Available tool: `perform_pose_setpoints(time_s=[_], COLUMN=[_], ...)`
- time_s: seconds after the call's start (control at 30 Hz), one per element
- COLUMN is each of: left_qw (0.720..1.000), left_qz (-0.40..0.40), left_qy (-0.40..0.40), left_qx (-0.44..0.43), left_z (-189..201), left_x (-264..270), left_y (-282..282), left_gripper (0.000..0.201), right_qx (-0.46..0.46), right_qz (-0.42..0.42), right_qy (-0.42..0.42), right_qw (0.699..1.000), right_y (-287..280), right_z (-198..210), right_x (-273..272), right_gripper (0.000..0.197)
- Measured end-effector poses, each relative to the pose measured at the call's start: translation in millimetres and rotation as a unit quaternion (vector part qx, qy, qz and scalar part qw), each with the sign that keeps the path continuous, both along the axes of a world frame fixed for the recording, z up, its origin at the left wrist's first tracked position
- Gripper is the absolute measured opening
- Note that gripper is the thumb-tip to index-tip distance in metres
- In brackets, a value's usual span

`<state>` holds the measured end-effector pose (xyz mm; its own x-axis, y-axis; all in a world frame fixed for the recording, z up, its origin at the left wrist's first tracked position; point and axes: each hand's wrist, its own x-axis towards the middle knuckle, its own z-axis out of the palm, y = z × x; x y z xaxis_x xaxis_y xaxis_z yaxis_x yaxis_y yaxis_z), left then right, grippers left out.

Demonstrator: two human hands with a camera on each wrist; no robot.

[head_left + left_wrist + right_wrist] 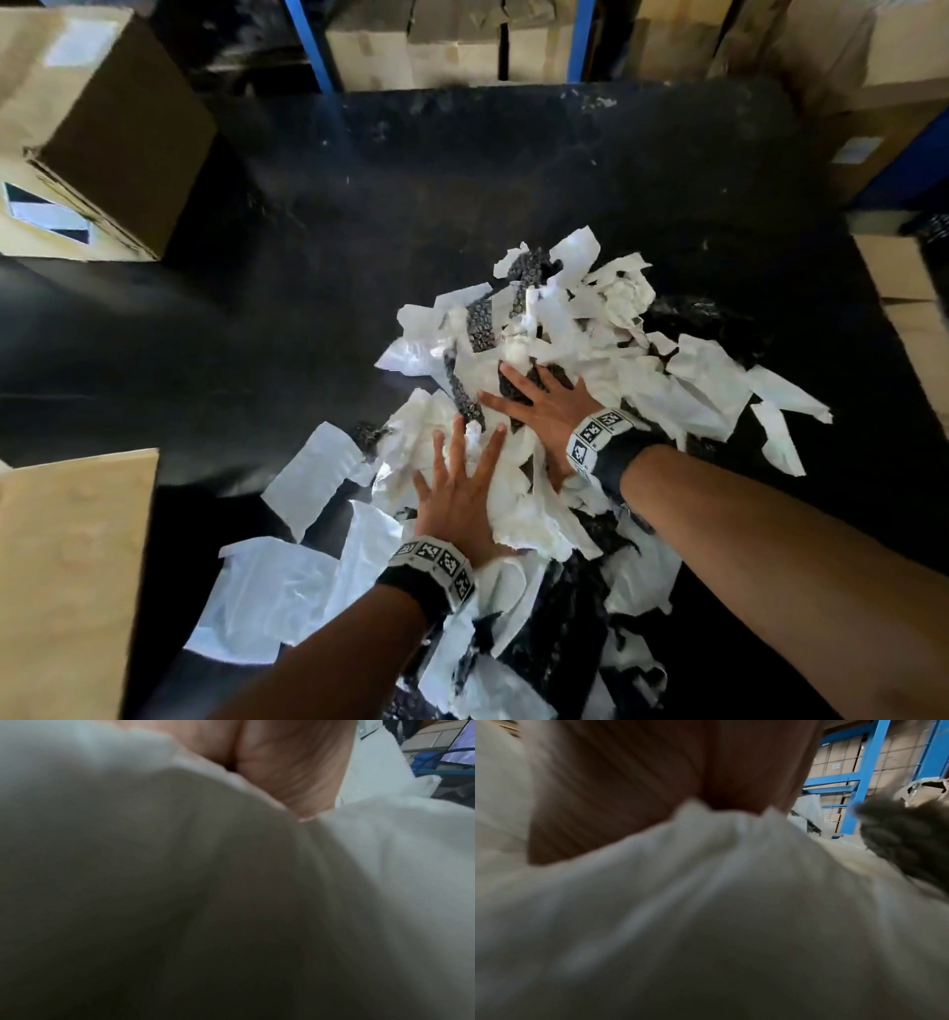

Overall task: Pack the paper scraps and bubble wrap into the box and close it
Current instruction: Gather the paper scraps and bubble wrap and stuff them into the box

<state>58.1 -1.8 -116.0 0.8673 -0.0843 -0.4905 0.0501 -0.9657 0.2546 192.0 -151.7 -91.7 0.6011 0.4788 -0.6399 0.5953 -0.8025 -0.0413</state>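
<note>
White paper scraps [518,493] heaped with dark bubble wrap [481,325] strips

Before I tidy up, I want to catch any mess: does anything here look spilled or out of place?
Yes. The paper scraps and dark bubble wrap lie strewn in a loose heap across the black table, not in any box. Both the left hand and right hand press flat on the heap.

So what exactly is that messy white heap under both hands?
It is a loose pile of torn white paper scraps, crumpled and overlapping, mixed with dark strips of bubble wrap. It sprawls across a black table, with stray sheets spilling toward the near edge. The left hand and the right hand both rest on top, fingers spread. None of it is in a box yet.
</note>
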Motion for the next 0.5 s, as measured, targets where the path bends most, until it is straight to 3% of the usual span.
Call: perform_pose_setpoints(time_s=[0.27, 0.5], left_qw=[0.998, 0.993], left_qz=[0.011, 0.052], left_qy=[-0.054, -0.105], left_qx=[-0.027, -0.020], left_z=[-0.9, -6.5], left_x=[3.6, 4.0], left_y=[2.2, 5.7], left_gripper=[0.102, 0.104], right_qx=[0.074, 0.168], right_qz=[0.002, -0.046], right_qy=[-0.045, -0.114], right_qw=[0.996, 0.978], right_y=[-11.0, -12.1], right_z=[-8.6, -17.0], right_x=[0.6, -16.1], right_gripper=[0.120, 0.090])
